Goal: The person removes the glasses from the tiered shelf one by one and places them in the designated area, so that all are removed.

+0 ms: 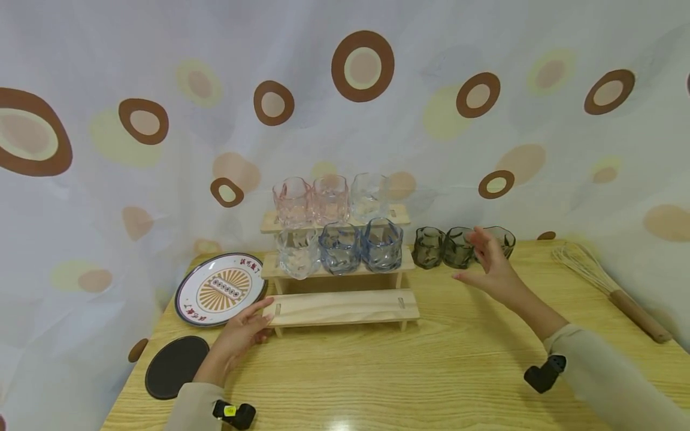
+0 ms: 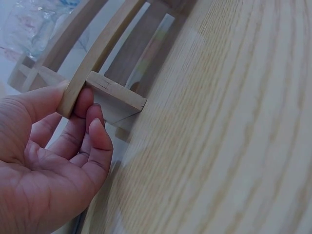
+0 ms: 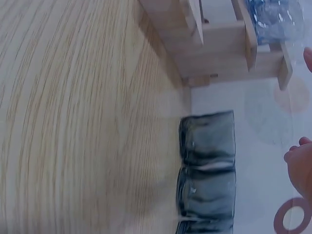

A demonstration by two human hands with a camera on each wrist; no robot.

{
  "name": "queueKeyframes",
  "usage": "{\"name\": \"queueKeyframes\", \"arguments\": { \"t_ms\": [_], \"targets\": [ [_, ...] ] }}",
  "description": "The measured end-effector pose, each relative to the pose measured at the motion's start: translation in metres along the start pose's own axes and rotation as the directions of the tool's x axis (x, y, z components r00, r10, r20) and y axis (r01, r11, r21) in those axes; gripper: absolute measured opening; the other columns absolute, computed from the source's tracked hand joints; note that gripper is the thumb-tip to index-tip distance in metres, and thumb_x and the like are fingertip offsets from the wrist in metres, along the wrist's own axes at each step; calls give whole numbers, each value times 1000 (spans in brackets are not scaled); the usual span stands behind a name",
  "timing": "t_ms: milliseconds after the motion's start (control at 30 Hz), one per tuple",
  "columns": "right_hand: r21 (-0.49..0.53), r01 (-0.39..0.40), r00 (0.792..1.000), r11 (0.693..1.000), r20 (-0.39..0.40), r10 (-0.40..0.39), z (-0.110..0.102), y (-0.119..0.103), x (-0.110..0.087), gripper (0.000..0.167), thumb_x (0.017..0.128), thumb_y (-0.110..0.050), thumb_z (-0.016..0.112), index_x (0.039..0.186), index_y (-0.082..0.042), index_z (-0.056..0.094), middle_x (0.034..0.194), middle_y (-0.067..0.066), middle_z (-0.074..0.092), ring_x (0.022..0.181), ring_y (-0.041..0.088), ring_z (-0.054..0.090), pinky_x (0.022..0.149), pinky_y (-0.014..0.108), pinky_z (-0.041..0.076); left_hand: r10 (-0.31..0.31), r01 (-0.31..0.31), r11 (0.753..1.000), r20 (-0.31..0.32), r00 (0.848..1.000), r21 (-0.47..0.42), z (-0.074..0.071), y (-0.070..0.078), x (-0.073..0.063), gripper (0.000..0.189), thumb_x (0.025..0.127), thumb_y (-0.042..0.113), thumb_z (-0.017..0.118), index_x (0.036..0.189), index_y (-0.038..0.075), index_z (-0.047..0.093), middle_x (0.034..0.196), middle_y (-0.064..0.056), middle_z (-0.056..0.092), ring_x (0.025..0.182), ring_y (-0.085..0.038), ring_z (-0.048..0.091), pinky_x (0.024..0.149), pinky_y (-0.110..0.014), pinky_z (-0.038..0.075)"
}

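Note:
My left hand (image 1: 237,336) pinches the left end of the lowest board of a three-step wooden rack (image 1: 341,307). In the left wrist view, the thumb lies over the board's edge (image 2: 78,87) and curled fingers sit under it. My right hand (image 1: 495,276) is raised with thumb and fingers spread and nothing between them. It overlaps a row of three dark grey glasses, the left one (image 1: 428,248), the middle one (image 1: 457,250) and the right one (image 1: 505,240). Fingertips show at the right wrist view's edge, beside the dark glasses (image 3: 207,141).
Two pink glasses (image 1: 331,200) and a clear one (image 1: 369,197) stand on the top step. A clear glass (image 1: 298,254) and two blue glasses (image 1: 381,246) occupy the middle step. A patterned plate (image 1: 245,266) and black round mat (image 1: 175,368) lie left, a whisk (image 1: 628,305) right.

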State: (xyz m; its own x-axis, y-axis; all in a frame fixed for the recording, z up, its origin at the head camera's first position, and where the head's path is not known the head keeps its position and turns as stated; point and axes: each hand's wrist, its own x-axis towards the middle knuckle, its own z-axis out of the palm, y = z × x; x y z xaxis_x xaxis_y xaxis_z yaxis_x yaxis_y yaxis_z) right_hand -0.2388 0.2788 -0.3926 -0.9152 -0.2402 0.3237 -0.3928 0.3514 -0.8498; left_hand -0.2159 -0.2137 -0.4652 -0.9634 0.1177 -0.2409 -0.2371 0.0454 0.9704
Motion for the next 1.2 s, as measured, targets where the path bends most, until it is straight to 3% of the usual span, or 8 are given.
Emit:
{"name": "queueKeyframes", "arguments": {
  "t_ms": [267, 467, 667, 967, 1200],
  "targets": [
    [48, 50, 997, 998, 63, -53, 30, -13, 13, 95, 83, 3, 69, 151, -7, 4, 150, 22, 16, 139, 40, 11, 112, 24, 18, 3, -3, 1000, 2, 1000, 3, 0, 0, -1, 51, 95, 11, 58, 143, 7, 41, 78, 2, 55, 75, -11, 58, 64, -23, 48],
    [122, 36, 994, 992, 100, -49, 53, -19, 27, 93, 83, 2, 69, 150, -3, 4, 151, 23, 17, 139, 38, 13, 113, 43, 14, 10, -10, 1000, 17, 1000, 2, -1, 2, -2, 53, 95, 13, 57, 144, 7, 39, 80, 2, 56, 75, -10, 58, 64, -23, 48],
    [172, 16, 992, 985, 121, -37, 71, -24, 42, 92, 85, -1, 68, 150, -3, 3, 151, 23, 16, 140, 37, 14, 113, 47, 14, 4, -4, 1000, 11, 1000, 0, -1, 1, -1, 52, 95, 12, 57, 144, 7, 40, 81, 2, 57, 75, -11, 58, 65, -23, 48],
    [233, -68, 991, 970, 124, 40, 88, -26, 56, 95, 85, -10, 71, 151, -9, 4, 152, 18, 11, 141, 35, 12, 113, 48, 16, 3, -3, 1000, 9, 1000, -2, 0, 2, -1, 52, 96, 12, 57, 145, 7, 39, 82, 2, 57, 76, -11, 58, 64, -23, 48],
    [159, -115, 991, 980, 79, 104, 101, -32, 63, 97, 84, -21, 74, 152, -14, 5, 155, 17, 7, 143, 34, 7, 112, 53, 13, 55, -54, 998, 33, 998, -20, -2, -2, -2, 52, 92, 19, 63, 140, 9, 46, 83, 1, 57, 76, -12, 59, 65, -22, 48]
  ]
}}
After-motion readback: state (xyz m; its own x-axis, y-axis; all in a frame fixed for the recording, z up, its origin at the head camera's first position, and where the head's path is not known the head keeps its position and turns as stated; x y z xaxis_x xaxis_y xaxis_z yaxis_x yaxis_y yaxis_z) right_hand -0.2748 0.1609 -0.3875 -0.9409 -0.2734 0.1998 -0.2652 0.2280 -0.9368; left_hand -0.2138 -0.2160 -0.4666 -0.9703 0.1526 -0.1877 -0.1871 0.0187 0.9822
